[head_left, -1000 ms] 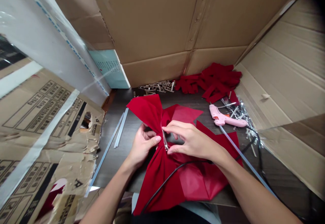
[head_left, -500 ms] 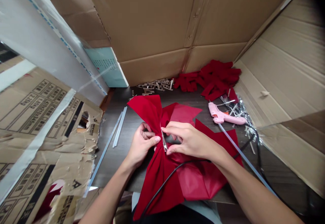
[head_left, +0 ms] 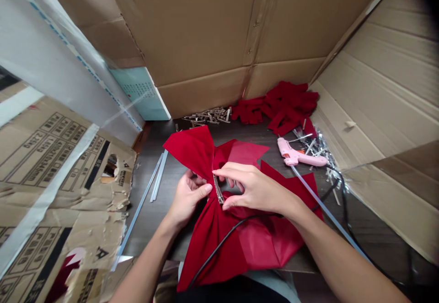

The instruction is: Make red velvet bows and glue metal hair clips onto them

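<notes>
Cardboard wall towering behind, dark tabletop below. Red bow centre stage near table's front edge, waist gathered, ends flaring. Heap of red strips at back. Right hand: thumb and forefinger gripping metal clip end to end. Left hand: fingers closed, pinching bow's waist. Pink glue gun off right. Smallest: that clip, set along waist!
</notes>
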Available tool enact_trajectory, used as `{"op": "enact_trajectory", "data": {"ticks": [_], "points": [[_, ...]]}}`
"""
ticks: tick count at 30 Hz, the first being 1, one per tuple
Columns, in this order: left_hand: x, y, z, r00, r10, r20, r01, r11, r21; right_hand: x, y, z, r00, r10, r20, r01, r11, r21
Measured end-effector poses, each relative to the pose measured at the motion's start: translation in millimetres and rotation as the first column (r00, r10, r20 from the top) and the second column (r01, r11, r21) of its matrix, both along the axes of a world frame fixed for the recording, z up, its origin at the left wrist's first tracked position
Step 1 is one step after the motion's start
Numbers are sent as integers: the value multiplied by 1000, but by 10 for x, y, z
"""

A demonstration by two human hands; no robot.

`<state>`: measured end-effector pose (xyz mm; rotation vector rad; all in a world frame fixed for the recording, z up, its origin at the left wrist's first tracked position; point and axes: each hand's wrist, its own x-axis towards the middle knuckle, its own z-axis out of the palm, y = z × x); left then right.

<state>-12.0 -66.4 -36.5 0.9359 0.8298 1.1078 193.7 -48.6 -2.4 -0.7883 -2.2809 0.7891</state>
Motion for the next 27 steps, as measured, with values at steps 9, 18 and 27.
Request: {"op": "enact_trajectory", "data": {"ticks": [9, 18, 27], "points": [[26, 11, 19, 997, 68, 45, -68, 998, -11, -4, 0, -18, 999, -3, -40, 3, 1000, 0], [37, 2, 34, 996, 73, 51, -71, 997, -39, -25, 19, -18, 999, 3, -47, -2, 1000, 11], [10, -2, -19, 993, 121, 15, -121, 993, -12, -46, 31, -86, 996, 12, -88, -6, 998, 69]]}}
